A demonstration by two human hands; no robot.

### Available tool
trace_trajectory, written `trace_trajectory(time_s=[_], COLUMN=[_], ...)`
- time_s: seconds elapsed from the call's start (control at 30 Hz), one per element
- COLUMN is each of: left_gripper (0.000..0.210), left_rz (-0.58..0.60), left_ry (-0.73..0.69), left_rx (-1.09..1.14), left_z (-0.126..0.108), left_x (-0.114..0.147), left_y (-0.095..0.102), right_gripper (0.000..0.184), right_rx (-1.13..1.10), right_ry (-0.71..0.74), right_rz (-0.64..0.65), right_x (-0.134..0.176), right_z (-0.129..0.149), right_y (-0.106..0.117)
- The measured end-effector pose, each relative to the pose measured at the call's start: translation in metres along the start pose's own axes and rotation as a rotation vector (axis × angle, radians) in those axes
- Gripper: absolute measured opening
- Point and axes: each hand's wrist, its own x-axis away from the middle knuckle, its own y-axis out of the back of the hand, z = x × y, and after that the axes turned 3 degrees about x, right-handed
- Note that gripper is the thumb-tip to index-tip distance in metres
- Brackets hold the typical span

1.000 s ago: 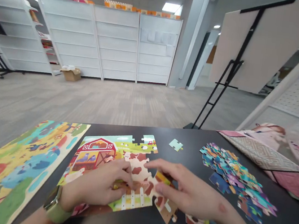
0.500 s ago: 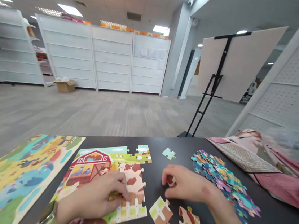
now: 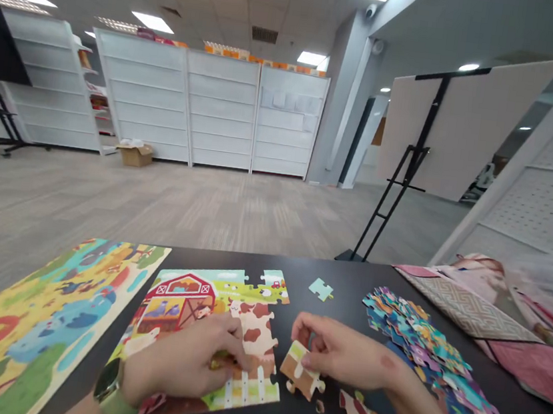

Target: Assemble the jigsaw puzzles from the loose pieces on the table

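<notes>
Being pinched by right hand [image 3: 332,349]: fence piece [image 3: 297,371], right of farm puzzle [image 3: 188,310], tabs being angled nearward, long axis unclear. Puzzle is being partly covered by left hand [image 3: 208,356]; grip can't be told.

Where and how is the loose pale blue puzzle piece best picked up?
Probably by opposite edges, pinched from above and the right. The pale blue piece lies flat on the table, so its thin rim seems the easiest grip, and bare surface separates it from the heap of loose pieces on that side.
</notes>
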Motion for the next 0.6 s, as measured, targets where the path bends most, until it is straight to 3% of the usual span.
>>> trace_trajectory(time_s=[0.1,0.23,0.3,0.43,0.6], left_gripper=[0.055,0.048,0.046,0.050,0.052], left_rz=[0.004,-0.003,-0.011,-0.018,-0.007], left_ry=[-0.018,-0.022,-0.025,-0.027,-0.042], left_rx=[0.001,-0.021,-0.025,-0.017,-0.009], left_z=[0.000,-0.001,-0.001,-0.002,-0.002], left_x=[0.001,0.000,0.000,0.000,0.000], left_y=[0.001,0.002,0.002,0.002,0.003], right_gripper=[0.041,0.008,0.011,0.035,0.024], right_rx=[0.004,-0.065,-0.125,-0.042,-0.130], right_ry=[0.006,0.021,0.027,0.064,0.025], right_rz=[-0.064,-0.070,-0.075,-0.098,-0.049], right_x=[-0.004,-0.013,-0.015,-0.011,-0.013], right_z=[-0.004,-0.013,-0.016,-0.013,-0.011], right_y=[-0.005,-0.014,-0.014,-0.008,-0.012])
